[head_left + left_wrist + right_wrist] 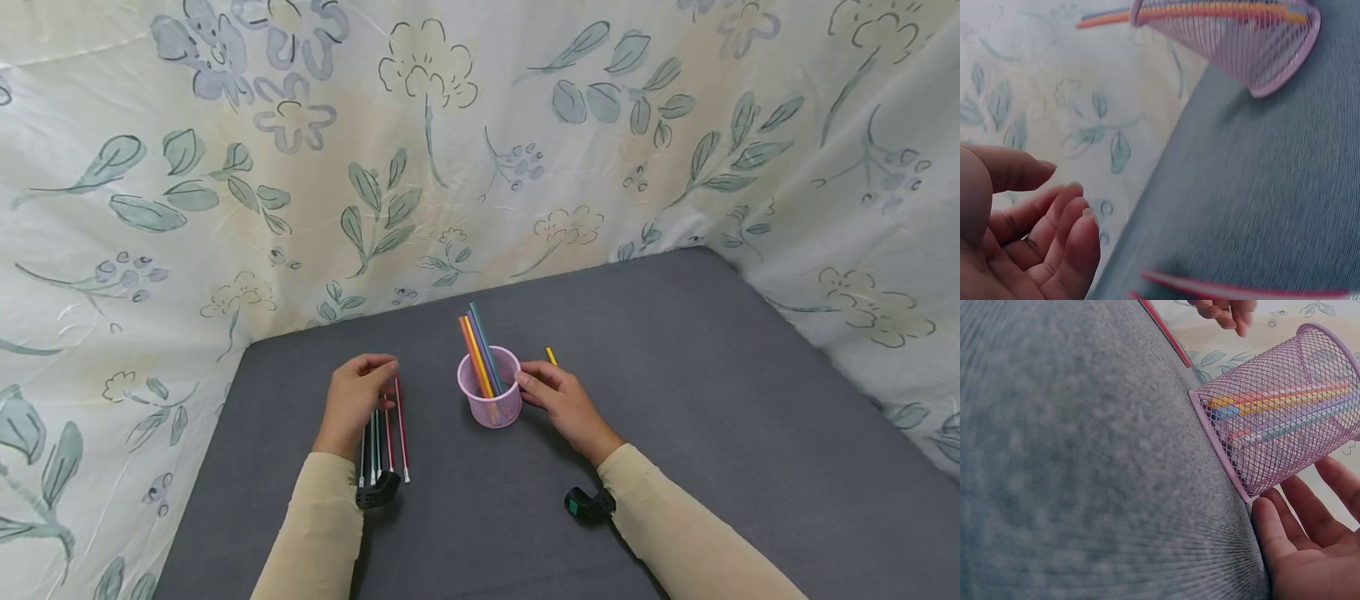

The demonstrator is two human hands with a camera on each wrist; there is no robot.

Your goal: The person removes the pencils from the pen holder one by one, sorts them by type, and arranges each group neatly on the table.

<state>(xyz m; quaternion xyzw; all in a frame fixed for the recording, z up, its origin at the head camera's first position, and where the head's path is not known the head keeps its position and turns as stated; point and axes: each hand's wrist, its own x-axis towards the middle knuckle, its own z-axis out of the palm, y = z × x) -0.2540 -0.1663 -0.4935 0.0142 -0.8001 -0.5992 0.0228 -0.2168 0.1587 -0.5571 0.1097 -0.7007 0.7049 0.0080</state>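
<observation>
A pink mesh pen cup (pixel 495 410) stands upright on the dark cloth, with several colored pencils (pixel 480 354) leaning in it, orange, yellow, purple and teal among them. My right hand (pixel 558 404) is at the cup's right side; its fingers (pixel 1304 506) lie loosely extended against or very near the mesh. Over a row of slim red and dark green pencil-like sticks (pixel 402 433) with pale ends hovers my left hand (pixel 358 400). In the left wrist view, a gap shows between its thumb and loosely bent fingers (pixel 1075 244), and nothing is held. The hand partly covers the sticks.
A yellow stick (pixel 551 356) pokes out behind my right hand, mostly hidden by it. The dark grey cloth (pixel 705 400) covers the table, and a floral curtain (pixel 465 167) rises along its back and sides.
</observation>
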